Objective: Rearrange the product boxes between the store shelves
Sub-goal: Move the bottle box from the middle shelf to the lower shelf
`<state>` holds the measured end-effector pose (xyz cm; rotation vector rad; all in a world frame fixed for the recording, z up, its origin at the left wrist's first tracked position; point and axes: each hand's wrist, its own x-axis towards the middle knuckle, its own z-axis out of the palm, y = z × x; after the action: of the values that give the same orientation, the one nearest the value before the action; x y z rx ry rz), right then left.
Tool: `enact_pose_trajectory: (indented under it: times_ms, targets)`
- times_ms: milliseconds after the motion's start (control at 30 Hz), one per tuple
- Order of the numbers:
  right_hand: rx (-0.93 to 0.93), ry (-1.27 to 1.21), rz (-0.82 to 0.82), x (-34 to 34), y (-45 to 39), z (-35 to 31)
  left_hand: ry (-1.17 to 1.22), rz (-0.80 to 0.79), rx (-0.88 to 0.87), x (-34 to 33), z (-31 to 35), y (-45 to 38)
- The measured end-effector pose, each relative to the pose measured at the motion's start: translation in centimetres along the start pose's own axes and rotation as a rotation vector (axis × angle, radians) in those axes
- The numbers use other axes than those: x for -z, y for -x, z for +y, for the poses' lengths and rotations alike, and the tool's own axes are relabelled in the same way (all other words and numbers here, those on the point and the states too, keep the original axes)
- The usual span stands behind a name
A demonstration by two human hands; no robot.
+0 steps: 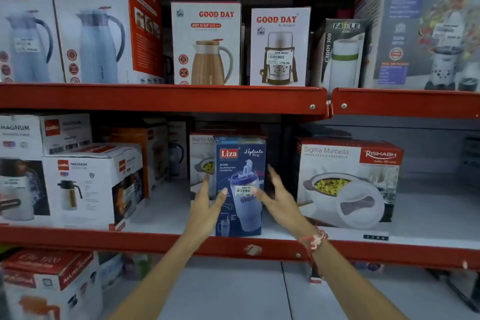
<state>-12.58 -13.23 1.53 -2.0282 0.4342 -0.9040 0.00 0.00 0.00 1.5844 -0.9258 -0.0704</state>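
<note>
Head view, facing forward, close to red store shelves

Four Good Day boxes, two Sigma casserole boxes, one Liza box.

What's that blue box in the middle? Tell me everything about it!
The blue Liza box is a tall cardboard carton picturing a lidded tumbler, with a white price sticker on its front. It stands upright at the middle shelf's front edge, before a Sigma casserole box. The left hand and right hand flank it, open.
</note>
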Motion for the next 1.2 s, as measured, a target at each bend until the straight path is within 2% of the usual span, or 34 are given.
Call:
enact_pose_trajectory:
  times_ms: [100,333,500,767,967,1200]
  targets:
    - [-0.072,-0.057,-0.092,-1.1,0.6,0.1,0.058,-0.124,0.027,-0.4,-0.3,0.2]
    - [-0.017,-0.093,-0.021,-0.8,1.9,-0.5,0.045,-0.092,-0.014,0.7,0.6,0.7]
    - [0.064,-0.171,0.003,0.2,3.8,-1.2,0.138,-0.079,-0.072,1.6,2.6,2.6]
    - [0.064,-0.271,0.002,1.8,10.3,-3.1,0.239,-0.170,-0.059,2.9,4.0,8.5]
    - [0.030,-0.286,0.057,1.9,15.2,-2.8,0.323,-0.183,-0.040,2.6,3.5,13.4]
    - [-0.109,-0.328,0.126,1.4,21.5,0.9,0.348,-0.296,0.066,1.5,0.7,17.9]
